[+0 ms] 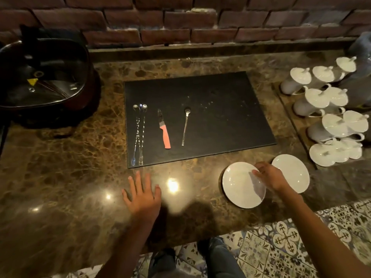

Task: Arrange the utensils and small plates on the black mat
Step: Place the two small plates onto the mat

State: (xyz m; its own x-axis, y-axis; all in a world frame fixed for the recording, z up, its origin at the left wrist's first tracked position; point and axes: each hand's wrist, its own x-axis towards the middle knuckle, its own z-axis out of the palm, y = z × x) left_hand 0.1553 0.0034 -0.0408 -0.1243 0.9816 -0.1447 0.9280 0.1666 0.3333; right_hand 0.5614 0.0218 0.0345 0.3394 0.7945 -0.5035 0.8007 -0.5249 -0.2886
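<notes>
A black mat (220, 109) lies on the brown marble counter. On its left part lie long twisted bar spoons (138, 135), a knife with an orange handle (164, 130) and a slim metal spoon (185, 127), all pointing away from me. Two small white plates sit off the mat at the front right: the nearer plate (239, 187) and the farther plate (295, 169). My right hand (270, 176) rests on the nearer plate's right rim, fingers curled over the edge. My left hand (143, 194) lies flat on the counter below the mat, fingers spread, holding nothing.
A dark glass-lidded pot (44, 77) stands at the far left. Several white lidded teapots (329, 109) crowd a tray at the right. A brick wall (180, 19) backs the counter. The counter's front edge runs just below my hands, with patterned floor tiles (281, 241) beyond.
</notes>
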